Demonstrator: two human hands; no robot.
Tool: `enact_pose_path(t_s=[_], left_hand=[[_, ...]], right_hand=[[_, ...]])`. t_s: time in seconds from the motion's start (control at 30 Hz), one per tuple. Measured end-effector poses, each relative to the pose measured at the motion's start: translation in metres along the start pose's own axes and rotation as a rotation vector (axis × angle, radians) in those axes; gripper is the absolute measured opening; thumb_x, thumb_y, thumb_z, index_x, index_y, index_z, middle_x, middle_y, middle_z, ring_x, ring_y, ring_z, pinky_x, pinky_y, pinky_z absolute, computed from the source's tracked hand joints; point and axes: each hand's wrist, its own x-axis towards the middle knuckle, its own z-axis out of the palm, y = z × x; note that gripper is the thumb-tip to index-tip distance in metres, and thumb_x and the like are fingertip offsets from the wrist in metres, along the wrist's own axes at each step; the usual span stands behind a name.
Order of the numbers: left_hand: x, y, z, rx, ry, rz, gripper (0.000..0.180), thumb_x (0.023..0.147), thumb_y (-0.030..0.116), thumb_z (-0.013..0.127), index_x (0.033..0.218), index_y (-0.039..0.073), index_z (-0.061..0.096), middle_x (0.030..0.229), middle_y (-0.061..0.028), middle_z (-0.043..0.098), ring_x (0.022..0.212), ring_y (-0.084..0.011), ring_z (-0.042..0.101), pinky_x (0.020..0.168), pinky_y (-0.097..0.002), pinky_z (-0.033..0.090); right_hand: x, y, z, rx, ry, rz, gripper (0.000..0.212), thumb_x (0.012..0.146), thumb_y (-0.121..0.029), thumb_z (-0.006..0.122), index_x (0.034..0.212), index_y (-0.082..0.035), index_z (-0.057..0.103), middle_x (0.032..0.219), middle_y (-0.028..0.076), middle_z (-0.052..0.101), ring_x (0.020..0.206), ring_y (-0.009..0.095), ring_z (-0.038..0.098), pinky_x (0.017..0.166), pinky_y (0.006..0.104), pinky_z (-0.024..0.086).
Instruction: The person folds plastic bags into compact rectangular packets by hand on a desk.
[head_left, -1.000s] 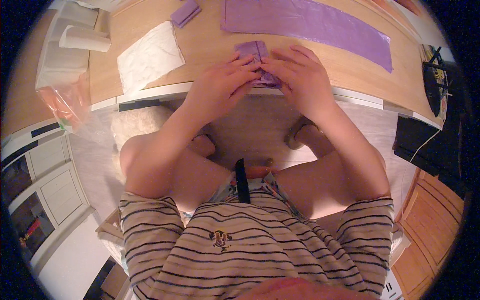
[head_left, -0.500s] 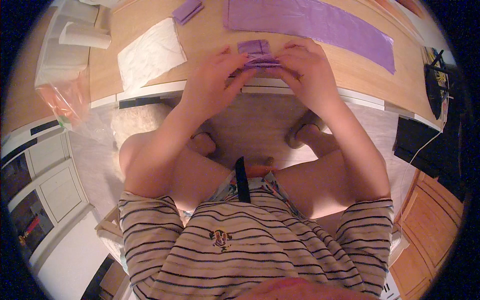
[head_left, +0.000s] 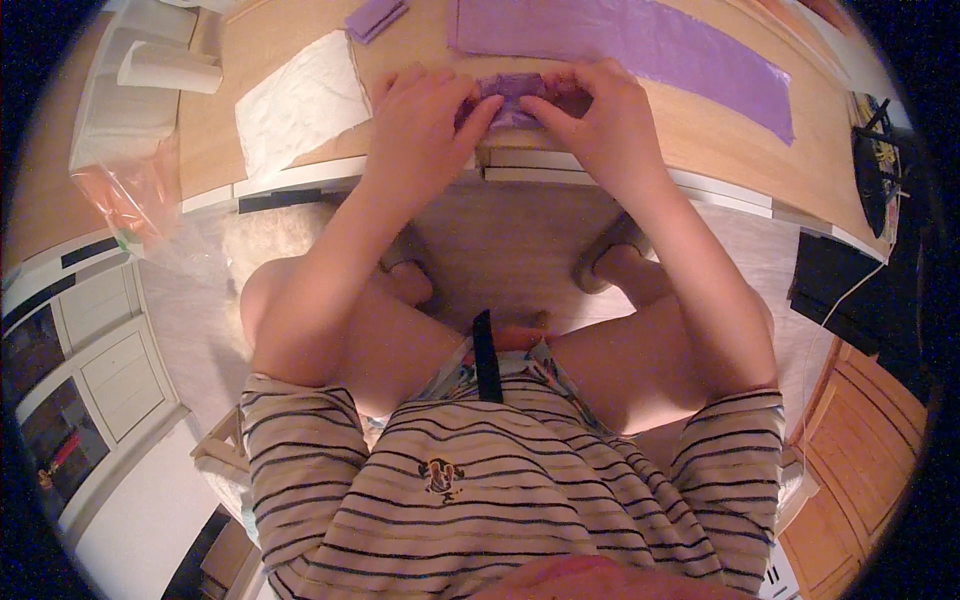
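Note:
Close to the front edge of the desk, a small folded piece of purple plastic film (head_left: 517, 88) is gripped at both ends. My left hand (head_left: 420, 118) pinches its left end, with thumb extended across it. At the other end my right hand (head_left: 612, 112) has closed its fingers on the film, its thumb pressing on top. The undersides of both hands' fingers are partly hidden. Beyond them, a long flat strip of purple film (head_left: 640, 62) lies across the desk. A small folded purple packet (head_left: 376, 18) rests at the far left.
A white crinkled sheet (head_left: 303, 108) lies left of my hands on the wooden desk (head_left: 700, 145). White rolled or folded material (head_left: 170, 68) and a clear bag with orange printing (head_left: 135, 195) are at the left. A black round object (head_left: 875, 170) stands at the right edge.
Both hands have moved slightly away from me with the purple film. The thumbs now lie on top of it, and the film looks more compactly folded.

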Motion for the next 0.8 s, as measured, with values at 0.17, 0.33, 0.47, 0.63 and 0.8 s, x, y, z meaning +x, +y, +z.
enact_pose_path(t_s=[0.17,0.33,0.47,0.63,0.8], left_hand=[[0.007,0.004,-0.009,0.064,-0.03,-0.031,0.022,0.081,0.029,0.067,0.078,0.008,0.061,0.079,-0.0075,0.06,0.079,-0.0288,0.056,0.078,-0.0414,0.039],[0.0,0.019,-0.013,0.124,0.116,0.224,0.018,0.079,0.025,0.068,0.082,0.009,0.062,0.085,-0.0083,0.062,0.08,-0.0291,0.058,0.076,-0.042,0.044],[-0.012,0.027,-0.023,0.03,0.032,0.132,0.024,0.075,0.021,0.074,0.094,0.009,0.065,0.081,-0.0089,0.064,0.081,-0.0282,0.061,0.072,-0.0393,0.05],[-0.008,0.01,-0.025,-0.346,-0.081,-0.313,0.026,0.074,0.023,0.078,0.09,0.006,0.067,0.08,-0.0061,0.065,0.068,-0.0181,0.061,0.065,-0.0316,0.049],[-0.006,0.007,-0.019,-0.305,-0.154,-0.256,0.024,0.074,0.025,0.08,0.085,0.006,0.071,0.068,-0.0045,0.062,0.061,-0.0138,0.055,0.057,-0.0273,0.045]], right_hand=[[0.008,-0.003,0.003,0.024,-0.016,0.105,0.026,0.075,-0.018,0.078,0.092,-0.003,0.066,0.076,0.009,0.069,0.07,0.019,0.068,0.066,0.0288,0.053],[0.01,-0.001,0.006,0.024,-0.04,0.132,0.027,0.074,-0.018,0.079,0.092,-0.003,0.066,0.075,0.009,0.07,0.07,0.018,0.068,0.066,0.0285,0.053],[0.01,-0.002,0.006,0.003,-0.045,0.154,0.028,0.074,-0.02,0.079,0.092,-0.003,0.067,0.074,0.008,0.07,0.07,0.018,0.068,0.066,0.0288,0.052],[0.011,-0.002,0.007,0.003,-0.033,0.121,0.028,0.073,-0.022,0.079,0.091,-0.004,0.067,0.074,0.008,0.07,0.069,0.018,0.068,0.066,0.0299,0.052],[0.011,-0.007,0.005,0.019,-0.046,0.156,0.026,0.074,-0.022,0.079,0.089,-0.005,0.068,0.074,0.008,0.071,0.068,0.018,0.068,0.065,0.0296,0.052]])
